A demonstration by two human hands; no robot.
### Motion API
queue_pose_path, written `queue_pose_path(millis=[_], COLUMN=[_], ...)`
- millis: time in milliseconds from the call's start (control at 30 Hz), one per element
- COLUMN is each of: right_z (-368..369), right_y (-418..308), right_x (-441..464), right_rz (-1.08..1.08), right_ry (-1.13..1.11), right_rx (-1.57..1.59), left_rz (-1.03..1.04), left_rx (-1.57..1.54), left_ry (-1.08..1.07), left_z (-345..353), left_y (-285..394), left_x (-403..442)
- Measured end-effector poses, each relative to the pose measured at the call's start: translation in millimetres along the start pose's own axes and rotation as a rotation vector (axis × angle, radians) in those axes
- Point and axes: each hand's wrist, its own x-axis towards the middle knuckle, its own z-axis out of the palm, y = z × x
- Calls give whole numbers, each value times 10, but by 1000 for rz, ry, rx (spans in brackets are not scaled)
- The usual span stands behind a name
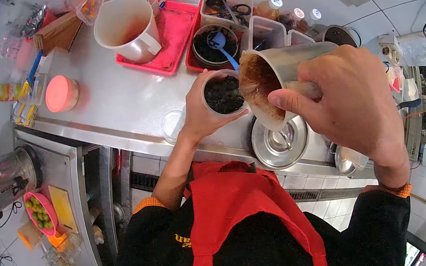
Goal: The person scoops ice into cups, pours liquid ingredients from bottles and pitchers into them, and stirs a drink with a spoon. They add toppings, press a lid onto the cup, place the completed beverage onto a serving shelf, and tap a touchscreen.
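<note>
My left hand (195, 110) is wrapped round a clear plastic cup (228, 114) that holds dark jelly pieces (222, 95). My right hand (353, 102) grips the handle of a translucent plastic jug (299, 61). The jug is tilted, its mouth facing the cup and its lip close by the cup's right side. Brown, frothy liquid (260, 78) shows inside it; I cannot tell whether any is flowing out. Just beyond the cup stands a round tub (196, 52) of dark jelly, with a blue slotted spoon (217, 41) resting in it.
A large white jug (124, 30) stands on a pink tray (176, 38). A steel lid (281, 144) and a clear lid (172, 125) lie near the counter edge. A pink-lidded jar (62, 93) sits left. Bottles (268, 8) and containers (267, 32) line the back.
</note>
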Motion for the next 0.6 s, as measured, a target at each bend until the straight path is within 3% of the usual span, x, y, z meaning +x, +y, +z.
queue_pose_path(millis=[600], right_z=[-49], right_y=[-228], right_x=[20], right_rz=[-51], right_ry=[-79], right_rx=[-123], left_rz=[-4], left_rx=[45], left_ry=[-21], left_z=[-17], left_y=[80], left_x=[34])
